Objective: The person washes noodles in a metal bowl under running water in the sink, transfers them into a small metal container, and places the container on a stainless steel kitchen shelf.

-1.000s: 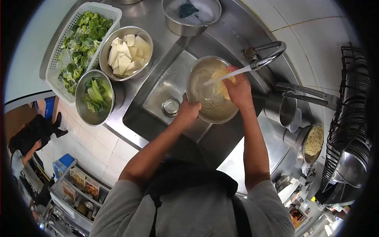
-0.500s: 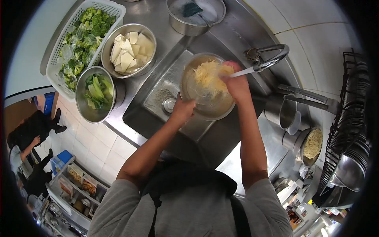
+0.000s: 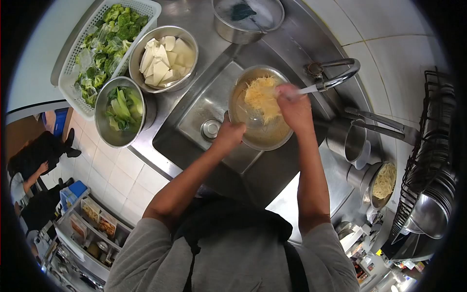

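your left hand is closed on the near-left rim of the steel bowl, seemingly to steady it, since the bowl is held over the sink at the centre of the frame. the yellow shreds lie inside that bowl, toward its upper part. your right hand is at the bowl's right side, beside the shreds; its fingers are blurred, so you can't tell from here whether they grip any. the tap reaches in from the upper right, its spout ending by those fingers, probably so that water can fall into the bowl.

on the bench at upper left, the tofu and the leafy greens sit in separate containers beside the broccoli in its white basket, perhaps grouped there to stay apart from the sink yet within reach.
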`<state>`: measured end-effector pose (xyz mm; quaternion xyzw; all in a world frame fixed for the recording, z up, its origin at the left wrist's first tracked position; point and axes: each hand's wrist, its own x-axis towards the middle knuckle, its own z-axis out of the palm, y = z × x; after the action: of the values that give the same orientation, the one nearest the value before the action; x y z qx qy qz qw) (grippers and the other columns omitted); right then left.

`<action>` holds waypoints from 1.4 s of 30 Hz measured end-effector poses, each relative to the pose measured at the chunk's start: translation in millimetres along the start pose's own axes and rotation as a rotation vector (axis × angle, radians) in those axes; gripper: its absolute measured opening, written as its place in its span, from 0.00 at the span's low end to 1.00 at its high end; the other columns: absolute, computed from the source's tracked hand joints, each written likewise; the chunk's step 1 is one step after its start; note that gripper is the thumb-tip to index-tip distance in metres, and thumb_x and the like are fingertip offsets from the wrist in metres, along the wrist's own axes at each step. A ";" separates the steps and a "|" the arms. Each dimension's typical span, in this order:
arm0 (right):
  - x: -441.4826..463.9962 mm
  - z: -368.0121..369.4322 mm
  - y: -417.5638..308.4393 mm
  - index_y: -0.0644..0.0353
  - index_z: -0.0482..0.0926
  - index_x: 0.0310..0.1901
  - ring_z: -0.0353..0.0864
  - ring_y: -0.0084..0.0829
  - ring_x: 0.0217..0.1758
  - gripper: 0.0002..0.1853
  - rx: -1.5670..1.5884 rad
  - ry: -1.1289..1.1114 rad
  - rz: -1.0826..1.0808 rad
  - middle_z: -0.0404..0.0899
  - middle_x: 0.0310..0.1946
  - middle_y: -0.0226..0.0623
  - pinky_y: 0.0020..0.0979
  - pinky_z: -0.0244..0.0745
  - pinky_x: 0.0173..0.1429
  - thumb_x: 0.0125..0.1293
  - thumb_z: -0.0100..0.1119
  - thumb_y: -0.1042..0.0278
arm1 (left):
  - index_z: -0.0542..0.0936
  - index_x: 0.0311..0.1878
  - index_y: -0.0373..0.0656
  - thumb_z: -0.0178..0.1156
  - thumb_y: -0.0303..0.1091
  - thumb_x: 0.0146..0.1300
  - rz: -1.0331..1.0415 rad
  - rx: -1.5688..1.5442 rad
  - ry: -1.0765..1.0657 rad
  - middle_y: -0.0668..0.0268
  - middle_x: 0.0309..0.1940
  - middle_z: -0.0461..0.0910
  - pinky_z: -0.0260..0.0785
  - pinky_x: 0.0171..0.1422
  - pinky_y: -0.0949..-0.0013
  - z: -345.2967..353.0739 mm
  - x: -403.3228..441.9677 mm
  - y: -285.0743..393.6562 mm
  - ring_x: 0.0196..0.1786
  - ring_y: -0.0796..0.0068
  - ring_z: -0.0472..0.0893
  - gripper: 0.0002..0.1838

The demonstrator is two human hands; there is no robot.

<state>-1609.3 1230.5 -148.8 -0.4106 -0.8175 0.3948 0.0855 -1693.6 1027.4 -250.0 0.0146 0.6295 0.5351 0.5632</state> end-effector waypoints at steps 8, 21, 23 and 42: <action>4.6 23.7 32.9 0.53 0.79 0.67 0.81 0.52 0.67 0.31 -0.282 -0.129 -0.072 0.81 0.62 0.55 0.45 0.75 0.70 0.62 0.72 0.57 | 0.63 0.72 0.34 0.60 0.35 0.60 0.186 0.217 -0.177 0.51 0.47 0.81 0.83 0.37 0.60 -1.4 -6.4 -19.5 0.48 0.59 0.85 0.37; -0.3 1.7 4.2 0.53 0.87 0.53 0.88 0.58 0.41 0.20 -0.461 0.019 0.053 0.88 0.35 0.52 0.52 0.83 0.52 0.68 0.65 0.49 | 0.68 0.69 0.35 0.60 0.36 0.61 -0.032 -0.034 -0.056 0.55 0.51 0.82 0.82 0.37 0.62 16.2 -0.9 21.5 0.45 0.64 0.85 0.33; -8.5 -4.4 3.8 0.54 0.87 0.53 0.88 0.57 0.46 0.18 -0.391 0.069 0.022 0.87 0.40 0.52 0.51 0.83 0.54 0.68 0.65 0.53 | 0.69 0.69 0.35 0.60 0.35 0.61 -0.048 -0.043 -0.050 0.56 0.50 0.83 0.81 0.36 0.62 17.6 -1.1 21.2 0.44 0.64 0.85 0.33; -12.6 -12.5 13.9 0.61 0.83 0.59 0.84 0.37 0.58 0.21 0.008 0.120 0.030 0.85 0.55 0.42 0.35 0.76 0.66 0.63 0.72 0.73 | 0.61 0.72 0.37 0.60 0.34 0.60 -0.026 -0.085 -0.080 0.54 0.49 0.79 0.79 0.33 0.65 20.7 -9.7 20.9 0.39 0.68 0.82 0.37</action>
<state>-1586.9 1233.2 -148.0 -0.4455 -0.8031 0.3738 0.1299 -1687.3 1043.9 -224.5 0.0039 0.5832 0.5532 0.5948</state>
